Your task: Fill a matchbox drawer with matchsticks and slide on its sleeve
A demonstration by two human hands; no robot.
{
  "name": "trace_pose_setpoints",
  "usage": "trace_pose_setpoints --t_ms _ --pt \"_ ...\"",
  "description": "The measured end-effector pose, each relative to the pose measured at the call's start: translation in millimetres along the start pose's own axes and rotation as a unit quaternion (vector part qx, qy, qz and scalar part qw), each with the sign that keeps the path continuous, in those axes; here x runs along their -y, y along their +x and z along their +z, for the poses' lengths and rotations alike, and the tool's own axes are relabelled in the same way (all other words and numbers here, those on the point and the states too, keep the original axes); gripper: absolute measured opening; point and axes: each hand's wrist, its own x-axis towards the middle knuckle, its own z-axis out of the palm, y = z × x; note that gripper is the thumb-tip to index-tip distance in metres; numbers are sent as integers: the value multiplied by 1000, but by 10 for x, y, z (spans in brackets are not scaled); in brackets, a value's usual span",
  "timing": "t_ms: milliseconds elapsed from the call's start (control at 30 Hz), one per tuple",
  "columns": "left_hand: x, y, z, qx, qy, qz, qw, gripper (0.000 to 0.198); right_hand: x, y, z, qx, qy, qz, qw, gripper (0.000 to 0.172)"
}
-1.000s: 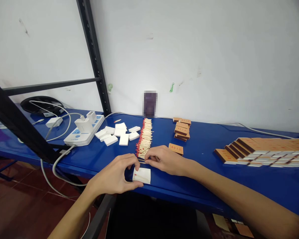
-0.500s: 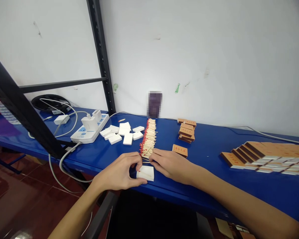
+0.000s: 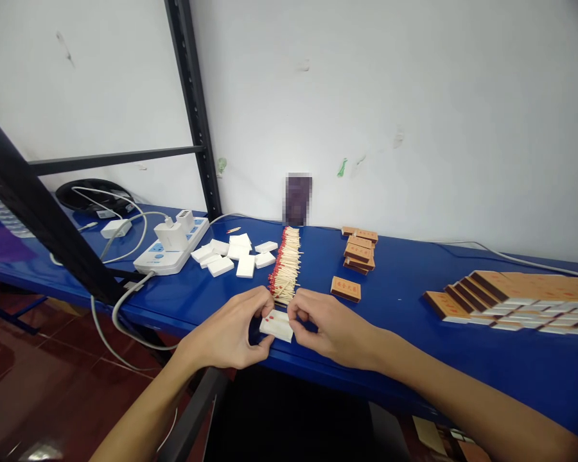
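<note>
A small white matchbox tray [image 3: 276, 329] lies near the table's front edge with a few red-headed matches [image 3: 279, 317] in it. My left hand [image 3: 238, 327] curves around the tray's left side, thumb at its near corner and fingertips at its far left corner. At the tray's right end, the bent fingers and thumb of my right hand [image 3: 334, 327] close on the pale ends of the matches; the exact grip is partly hidden. Just beyond both hands runs a long row of loose matches [image 3: 289, 263], red heads toward the left.
White trays [image 3: 245, 266] lie left of the row. Orange matchboxes [image 3: 359, 250] are piled to its right, with a single matchbox [image 3: 345, 289] nearer. A large matchbox stack [image 3: 525, 295] stands far right. A power strip [image 3: 173, 256], cables and a black rack post [image 3: 192, 109] are left.
The tray has shifted slightly up and left and sits at a different angle. Red match heads now show in it. My right fingers have moved from the match row's near end to the tray's right end.
</note>
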Motion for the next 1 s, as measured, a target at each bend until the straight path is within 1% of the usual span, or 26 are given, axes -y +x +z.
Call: trace_pose_setpoints --t_ms 67,133,200,233,333,433,533,633,733,867,933,1000 --pt "9 -5 5 0 -1 -6 1000 25 3 11 21 -9 2 -4 1000 6" --pt "19 -9 7 2 -5 -11 1000 27 -34 31 33 -36 -6 0 999 7" --pt "25 -14 5 6 -10 -11 1000 26 -92 63 32 -58 -16 6 998 10" --pt "26 -17 2 8 -13 -8 1000 24 -121 82 28 -59 -17 6 998 11" --pt "26 -32 -9 10 -23 6 1000 19 -191 147 8 -26 5 -10 1000 15" --pt "25 -47 -14 8 -35 28 999 19 -232 208 -8 12 21 -25 999 18" --pt "23 -55 -7 6 -39 42 998 20 -244 255 -12 37 -4 -36 999 18" --pt "19 -63 5 -8 -34 51 998 20 -235 284 -13 58 -25 -14 998 15" --pt "18 -75 14 -22 -32 63 997 19 -227 280 -3 62 -27 26 997 13" --pt "23 -82 21 -28 -34 72 996 18 -241 214 16 57 -53 15 997 12" --pt "27 -78 25 -26 -29 60 997 17 -247 167 -14 53 -67 12 996 11" --pt "34 -69 31 -23 -16 37 999 17 -239 123 -86 42 -79 33 995 11"
